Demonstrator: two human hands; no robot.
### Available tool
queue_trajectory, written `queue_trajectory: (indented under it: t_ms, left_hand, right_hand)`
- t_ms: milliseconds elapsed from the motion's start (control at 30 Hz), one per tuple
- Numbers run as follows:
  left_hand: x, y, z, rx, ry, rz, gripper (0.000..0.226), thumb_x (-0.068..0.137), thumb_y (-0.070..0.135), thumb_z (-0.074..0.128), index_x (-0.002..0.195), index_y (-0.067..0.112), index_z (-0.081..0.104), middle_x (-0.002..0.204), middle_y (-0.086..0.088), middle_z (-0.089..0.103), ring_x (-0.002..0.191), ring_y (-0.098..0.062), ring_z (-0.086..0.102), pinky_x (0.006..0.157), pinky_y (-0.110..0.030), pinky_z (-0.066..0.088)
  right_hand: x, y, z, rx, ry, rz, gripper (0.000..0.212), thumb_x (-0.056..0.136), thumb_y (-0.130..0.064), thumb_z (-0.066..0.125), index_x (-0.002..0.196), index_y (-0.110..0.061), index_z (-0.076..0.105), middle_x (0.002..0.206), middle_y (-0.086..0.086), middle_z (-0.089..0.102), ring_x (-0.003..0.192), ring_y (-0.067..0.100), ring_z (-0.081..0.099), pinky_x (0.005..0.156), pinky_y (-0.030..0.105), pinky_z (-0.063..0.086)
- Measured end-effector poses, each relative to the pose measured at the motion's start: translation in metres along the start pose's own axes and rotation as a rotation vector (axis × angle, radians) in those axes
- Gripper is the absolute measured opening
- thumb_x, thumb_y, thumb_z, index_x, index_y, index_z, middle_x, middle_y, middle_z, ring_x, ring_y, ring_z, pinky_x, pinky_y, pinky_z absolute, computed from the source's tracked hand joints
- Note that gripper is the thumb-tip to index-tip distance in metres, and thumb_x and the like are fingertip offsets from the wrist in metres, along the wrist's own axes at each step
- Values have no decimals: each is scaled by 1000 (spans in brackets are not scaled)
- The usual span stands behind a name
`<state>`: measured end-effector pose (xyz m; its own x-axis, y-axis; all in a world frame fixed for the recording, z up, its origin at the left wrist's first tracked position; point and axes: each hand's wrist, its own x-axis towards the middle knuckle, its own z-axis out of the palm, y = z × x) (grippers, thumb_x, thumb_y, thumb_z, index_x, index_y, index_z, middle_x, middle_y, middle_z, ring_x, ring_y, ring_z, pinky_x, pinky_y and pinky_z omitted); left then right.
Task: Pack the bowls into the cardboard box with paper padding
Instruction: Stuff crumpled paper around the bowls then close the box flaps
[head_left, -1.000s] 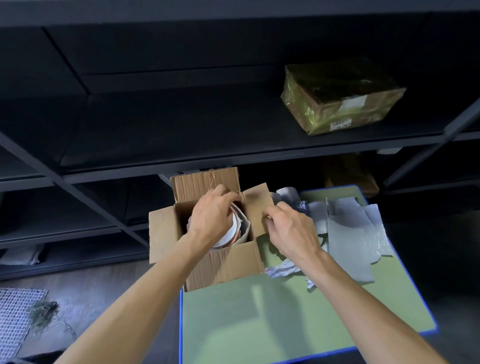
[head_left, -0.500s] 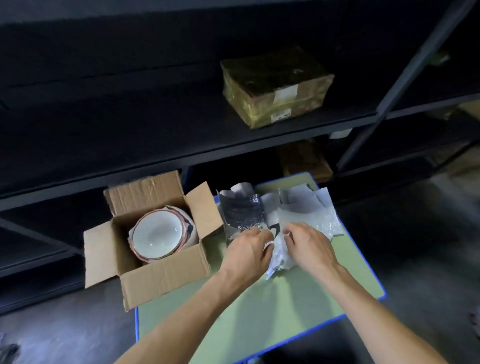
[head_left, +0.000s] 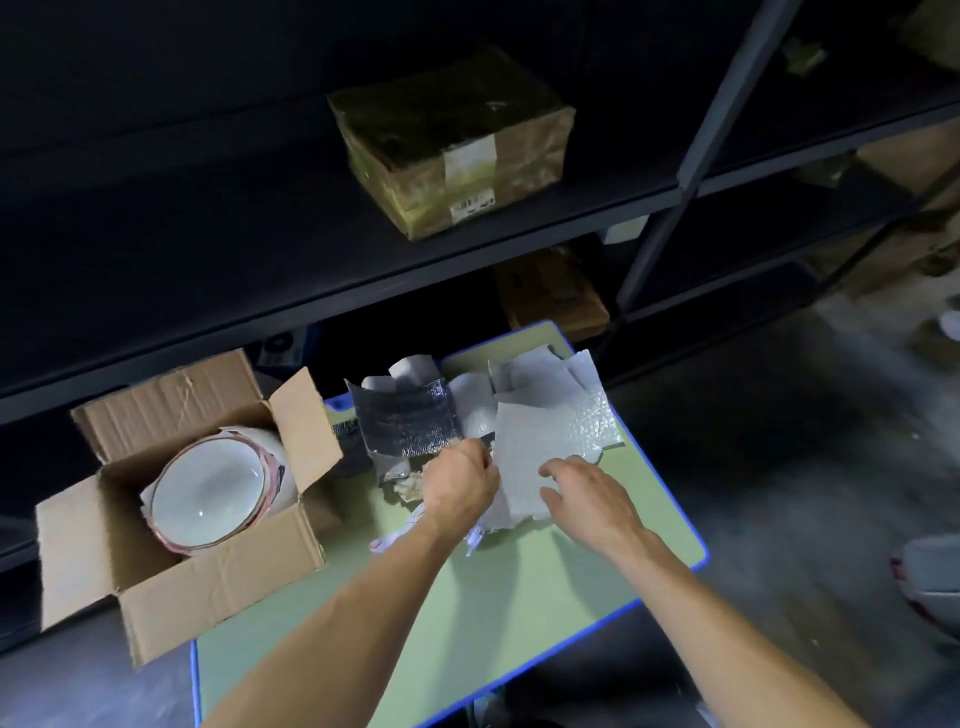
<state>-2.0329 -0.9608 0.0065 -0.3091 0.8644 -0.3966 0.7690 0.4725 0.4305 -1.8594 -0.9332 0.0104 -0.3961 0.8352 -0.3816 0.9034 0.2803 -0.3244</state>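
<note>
The left hand (head_left: 460, 488) pinches the edge of a pale paper sheet (head_left: 540, 441) while the right hand (head_left: 589, 501), just beside it (the two not touching), rests spread fingers on the same sheet, and left of both the open cardboard box (head_left: 223, 571) holds a white bowl (head_left: 208, 493) bedded in paper.

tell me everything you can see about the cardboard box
The cardboard box is brown corrugated board, creased, upright with its flaps splayed open. It sits at the left end of the green table, seemingly overhanging its edge. Inside, a white bowl with a reddish rim lies tilted on paper padding. Neither the left hand nor the right hand touches it.
</note>
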Motion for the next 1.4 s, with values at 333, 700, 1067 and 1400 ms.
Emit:
queue_trajectory:
  t_ms: [333, 700, 1067, 1400]
  left_hand:
    - [-41, -28, -54, -427, 163, 51, 14, 94, 18, 56, 82, 22, 49, 66, 6, 55, 55, -7, 40, 52, -16, 34]
    - [-85, -60, -115, -598, 419, -29, 15, 93, 34, 63, 104, 34, 53, 80, 11, 62, 67, -1, 57, 63, -16, 45]
    - [-99, -130, -164, -771, 534, -150, 38, 91, 28, 67, 129, 29, 60, 119, 17, 62, 107, -7, 59, 86, -24, 52]
    - [-99, -182, -177, -1260, 461, -247, 17, 91, 12, 66, 107, 9, 69, 90, -7, 74, 65, -14, 65, 62, -28, 49]
  right_hand:
    - [16, -11, -34, 56, 40, 41, 42, 98, -49, 47, 117, -13, 54, 115, 7, 61, 114, 30, 56, 85, 39, 47]
    - [19, -91, -82, 516, 34, -205, 19, 93, -22, 52, 78, -34, 48, 69, -15, 48, 64, 4, 44, 60, 25, 33]
    - [2, -181, -94, 639, 29, -407, 19, 92, -29, 67, 108, -39, 64, 101, -20, 69, 94, -7, 62, 82, 25, 48]
    - [-11, -242, -67, 738, -102, -403, 26, 90, -26, 70, 116, -30, 64, 108, -11, 71, 99, 4, 67, 86, 31, 56]
